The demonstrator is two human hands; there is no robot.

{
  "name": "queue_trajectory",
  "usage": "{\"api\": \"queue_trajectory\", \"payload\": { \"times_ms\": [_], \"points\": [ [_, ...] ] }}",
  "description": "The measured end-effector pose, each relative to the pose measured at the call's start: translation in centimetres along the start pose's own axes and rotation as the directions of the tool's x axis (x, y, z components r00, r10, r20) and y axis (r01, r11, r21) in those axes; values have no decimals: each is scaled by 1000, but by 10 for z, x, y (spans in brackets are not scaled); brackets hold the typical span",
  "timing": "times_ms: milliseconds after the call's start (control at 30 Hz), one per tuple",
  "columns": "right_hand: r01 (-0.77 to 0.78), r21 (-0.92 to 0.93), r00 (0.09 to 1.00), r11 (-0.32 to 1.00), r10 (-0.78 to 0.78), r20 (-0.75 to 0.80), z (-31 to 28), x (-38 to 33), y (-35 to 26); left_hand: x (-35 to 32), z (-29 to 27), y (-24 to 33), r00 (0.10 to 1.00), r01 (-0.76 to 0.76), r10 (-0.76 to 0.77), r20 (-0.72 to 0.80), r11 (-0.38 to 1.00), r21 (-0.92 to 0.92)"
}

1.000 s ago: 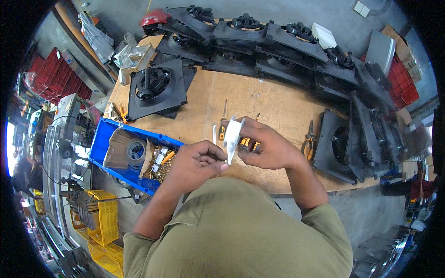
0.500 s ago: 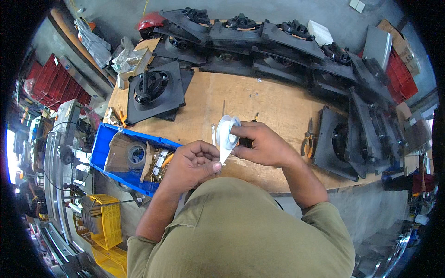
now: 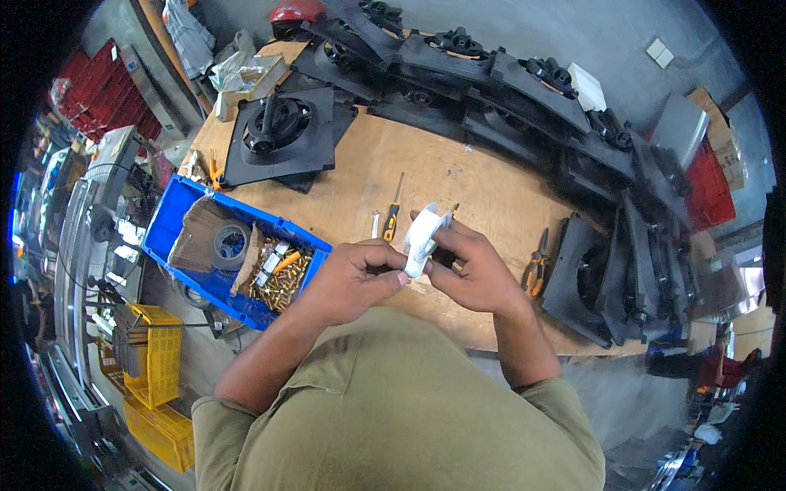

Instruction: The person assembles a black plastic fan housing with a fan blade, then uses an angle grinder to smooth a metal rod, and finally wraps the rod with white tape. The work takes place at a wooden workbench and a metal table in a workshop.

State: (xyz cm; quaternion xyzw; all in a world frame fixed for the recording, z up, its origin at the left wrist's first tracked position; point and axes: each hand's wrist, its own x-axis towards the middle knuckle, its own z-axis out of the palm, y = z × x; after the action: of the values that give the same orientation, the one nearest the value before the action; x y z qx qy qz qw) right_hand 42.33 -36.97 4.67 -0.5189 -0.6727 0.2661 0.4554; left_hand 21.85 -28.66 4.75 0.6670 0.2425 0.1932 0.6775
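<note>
- Two hands, my left hand (image 3: 354,280) and right hand (image 3: 471,270), pinch one white packet (image 3: 422,239), fingers closed on it.
- I see it above the workbench's (image 3: 483,184) near edge, beside the screwdriver (image 3: 394,214).

Wooden table (image 3: 458,164): blue bin (image 3: 176,213) at 9 o'clock edge, black square plate (image 3: 282,131) at 11, black moulded parts (image 3: 491,74) along 12 to 3, screwdriver (image 3: 393,214) near centre, pliers (image 3: 536,266) at 4.
</note>
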Motion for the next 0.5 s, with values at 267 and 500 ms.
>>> {"api": "queue_trajectory", "payload": {
  "times_ms": [267, 500],
  "points": [
    [-77, -50, 988, 996, 83, 130, -9, -1, 0, -4, -9, -2, 996, 66, -56, 67, 985, -157],
    [-17, -100, 997, 995, 24, 70, -6, 0, 2, -6, -21, -7, 983, 91, -41, 181, 956, -280]
  ]
}}
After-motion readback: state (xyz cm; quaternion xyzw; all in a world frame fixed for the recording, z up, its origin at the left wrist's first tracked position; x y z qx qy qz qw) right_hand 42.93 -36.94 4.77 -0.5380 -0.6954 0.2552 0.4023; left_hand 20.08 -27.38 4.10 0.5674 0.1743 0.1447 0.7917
